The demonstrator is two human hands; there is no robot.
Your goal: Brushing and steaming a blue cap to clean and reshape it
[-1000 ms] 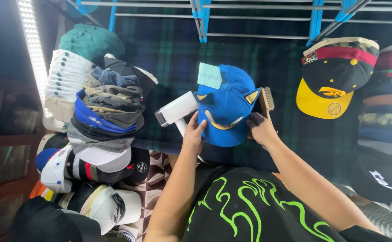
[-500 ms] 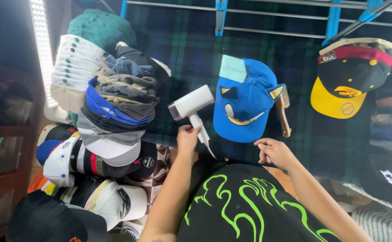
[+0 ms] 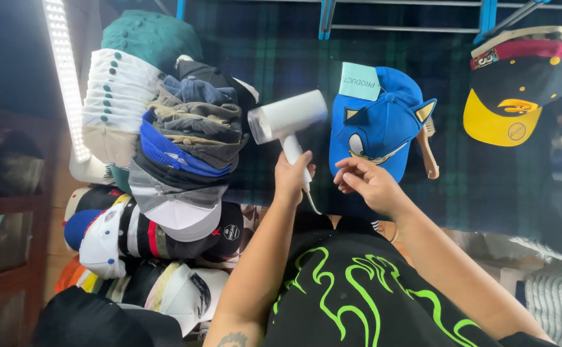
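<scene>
My left hand (image 3: 292,175) grips the handle of a white handheld steamer (image 3: 286,119), its barrel lifted and pointing left. To its right a blue cap (image 3: 378,122) with yellow-lined ears and a pale teal tag lies on the dark plaid cloth (image 3: 486,180). My right hand (image 3: 365,182) hovers just below the cap's brim, fingers loosely curled with nothing in them. A wooden brush (image 3: 426,146) lies along the cap's right side.
A tall stack of caps (image 3: 178,141) stands left of the steamer, with more caps (image 3: 133,238) piled below. A black cap with a yellow brim (image 3: 518,90) lies at upper right. A lit light strip (image 3: 65,71) runs down the left. Blue rack bars cross the top.
Both hands left the blue cap. My left hand took the steamer's handle and lifted it; my right hand dropped, then came back up near the cap's brim.
</scene>
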